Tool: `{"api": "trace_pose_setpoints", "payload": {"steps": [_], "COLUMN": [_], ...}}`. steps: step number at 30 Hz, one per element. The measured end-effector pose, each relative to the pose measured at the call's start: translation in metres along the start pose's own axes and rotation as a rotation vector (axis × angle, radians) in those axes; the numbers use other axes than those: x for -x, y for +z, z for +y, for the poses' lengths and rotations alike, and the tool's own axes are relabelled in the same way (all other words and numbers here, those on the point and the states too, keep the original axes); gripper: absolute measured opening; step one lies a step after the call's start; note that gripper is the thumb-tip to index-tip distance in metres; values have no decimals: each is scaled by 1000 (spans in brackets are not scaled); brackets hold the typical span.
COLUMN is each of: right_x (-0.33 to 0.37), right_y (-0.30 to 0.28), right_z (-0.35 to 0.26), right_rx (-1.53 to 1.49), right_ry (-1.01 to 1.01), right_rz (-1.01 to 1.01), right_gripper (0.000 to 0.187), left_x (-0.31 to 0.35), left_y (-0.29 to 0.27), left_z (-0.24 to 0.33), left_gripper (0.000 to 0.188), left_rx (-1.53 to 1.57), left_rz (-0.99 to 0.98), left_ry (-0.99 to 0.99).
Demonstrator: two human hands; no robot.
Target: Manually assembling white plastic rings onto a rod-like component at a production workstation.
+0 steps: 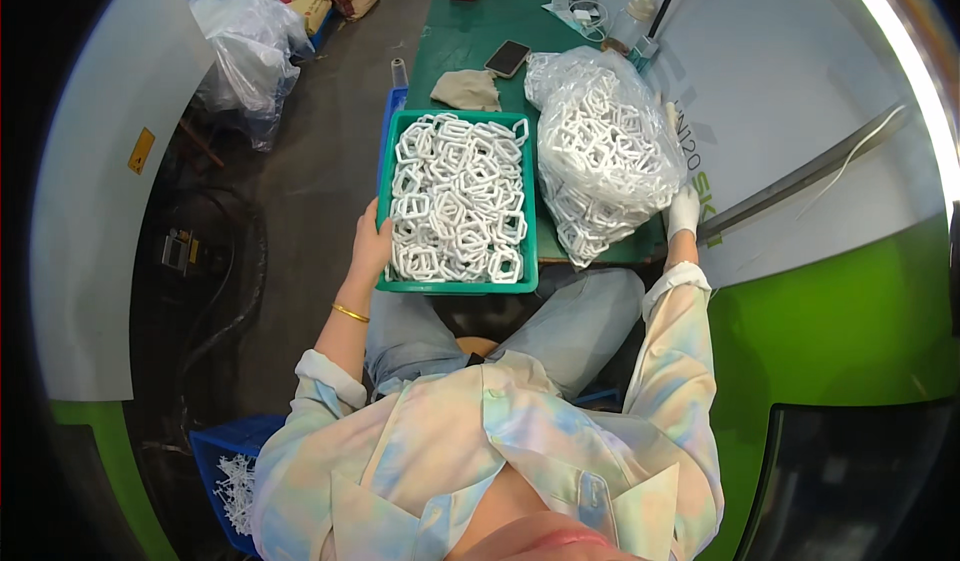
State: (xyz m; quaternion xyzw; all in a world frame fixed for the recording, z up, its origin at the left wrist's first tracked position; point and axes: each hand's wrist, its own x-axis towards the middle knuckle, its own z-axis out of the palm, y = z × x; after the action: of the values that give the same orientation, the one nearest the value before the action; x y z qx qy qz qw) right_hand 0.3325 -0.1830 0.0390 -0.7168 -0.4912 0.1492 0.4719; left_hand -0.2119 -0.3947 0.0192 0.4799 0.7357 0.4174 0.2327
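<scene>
A green plastic tray [531, 211] full of white hexagonal plastic rings [460, 191] rests at the near end of the table. Bare, with a gold bangle at its wrist, my left hand [372, 243] grips the tray's left rim. To the right of the tray stands a clear plastic bag [560, 71], bulging with more of the same white rings. My right hand [683, 211], in a white glove, is at the bag's right side, against or close to it. Its fingers are partly hidden, so their hold cannot be made out.
The green table [440, 41] carries a phone [508, 58], a beige cloth [466, 89], and a bottle [632, 21] farther back. A machine panel [790, 91] borders the right. A blue crate [210, 451] with small white parts sits at the lower left; plastic bags [250, 51] lie far left.
</scene>
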Motion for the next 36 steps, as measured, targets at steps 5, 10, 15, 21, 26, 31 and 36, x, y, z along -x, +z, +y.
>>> {"api": "trace_pose_setpoints", "payload": {"steps": [5, 10, 15, 21, 26, 31, 36], "right_x": [-43, -53, -36, -23, -23, 2, 39], "right_y": [25, 34, 28, 16, 7, 0, -25], "right_z": [22, 30, 5, 4, -7, -42, -62], "right_rx": [-181, -235, -407, -381, -271, -238, -270], "right_ry": [134, 169, 266, 250, 61, 49, -56], "right_rz": [-243, -277, -328, -280, -279, -196, -22], "right_gripper": [48, 43, 33, 38, 42, 42, 39], "left_x": [11, 7, 6, 4, -3, 1, 5], "left_y": [-2, 2, 1, 5, 6, 3, -4], "left_z": [-12, -12, -15, -15, -12, -25, -1], "left_gripper": [52, 52, 52, 52, 51, 52, 52], "left_rx": [-63, -73, -108, -90, -78, -60, -40], "left_rz": [72, 48, 54, 38, 38, 104, 36], "left_ry": [-8, -34, -45, -49, -39, -7, -68]}}
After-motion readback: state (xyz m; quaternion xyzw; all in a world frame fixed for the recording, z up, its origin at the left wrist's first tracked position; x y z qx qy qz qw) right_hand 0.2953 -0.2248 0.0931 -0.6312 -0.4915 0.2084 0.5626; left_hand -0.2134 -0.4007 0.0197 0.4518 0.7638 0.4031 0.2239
